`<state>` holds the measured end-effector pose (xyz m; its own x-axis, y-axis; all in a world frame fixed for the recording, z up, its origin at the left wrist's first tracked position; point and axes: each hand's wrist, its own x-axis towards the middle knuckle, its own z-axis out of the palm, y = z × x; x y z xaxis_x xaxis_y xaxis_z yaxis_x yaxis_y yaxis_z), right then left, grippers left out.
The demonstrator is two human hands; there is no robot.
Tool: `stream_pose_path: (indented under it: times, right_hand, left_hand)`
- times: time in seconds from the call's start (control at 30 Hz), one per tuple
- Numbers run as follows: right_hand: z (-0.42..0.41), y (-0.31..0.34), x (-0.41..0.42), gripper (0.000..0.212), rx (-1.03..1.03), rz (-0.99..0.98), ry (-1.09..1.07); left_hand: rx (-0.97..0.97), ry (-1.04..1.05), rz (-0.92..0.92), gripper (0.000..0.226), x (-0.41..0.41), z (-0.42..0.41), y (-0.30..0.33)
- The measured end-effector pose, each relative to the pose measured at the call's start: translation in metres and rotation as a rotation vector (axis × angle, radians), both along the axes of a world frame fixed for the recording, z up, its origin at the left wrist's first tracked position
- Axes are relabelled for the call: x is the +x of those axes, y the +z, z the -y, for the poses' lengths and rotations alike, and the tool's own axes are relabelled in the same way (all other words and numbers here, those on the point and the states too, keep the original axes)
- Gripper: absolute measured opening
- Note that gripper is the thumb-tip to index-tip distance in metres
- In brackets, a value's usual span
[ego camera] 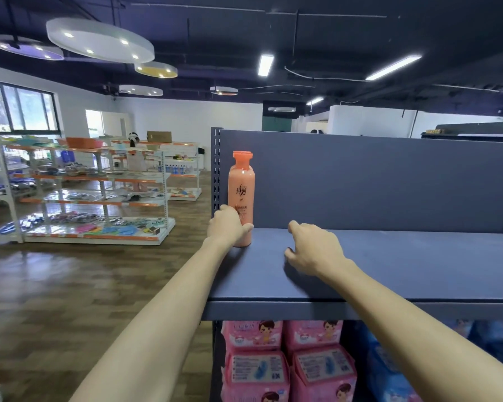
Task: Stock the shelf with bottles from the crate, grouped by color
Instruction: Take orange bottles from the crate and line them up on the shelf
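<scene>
My left hand (226,226) grips an upright orange shampoo bottle (241,189) at the left end of the dark blue shelf (389,265), while my right hand (312,248) hovers nearby, fingers loosely curled, holding nothing.

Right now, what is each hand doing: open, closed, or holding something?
Left hand: grips the lower part of the orange bottle, upright on the shelf.
Right hand: holds nothing, fingers loosely curled over the shelf.
</scene>
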<state>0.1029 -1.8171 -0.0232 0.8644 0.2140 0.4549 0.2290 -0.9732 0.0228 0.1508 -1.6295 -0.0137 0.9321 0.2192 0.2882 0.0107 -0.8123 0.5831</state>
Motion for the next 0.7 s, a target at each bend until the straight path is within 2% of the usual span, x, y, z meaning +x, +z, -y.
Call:
stream_pose_path:
  times: [0.13,0.43,0.7]
  right_hand:
    - [0.009,0.01,-0.013,0.024,-0.004,-0.008,-0.012]
    - [0.027,0.032,-0.041,0.018,-0.005,-0.015,0.014]
    - [0.06,0.046,-0.062,0.017,0.003,0.0,0.034]
  left_hand:
    - [0.074,0.026,0.009,0.068,-0.017,0.001,-0.006]
    - [0.414,0.099,0.016,0.061,-0.064,0.017,0.013]
    - [0.52,0.105,0.039,0.05,-0.094,0.044,0.027]
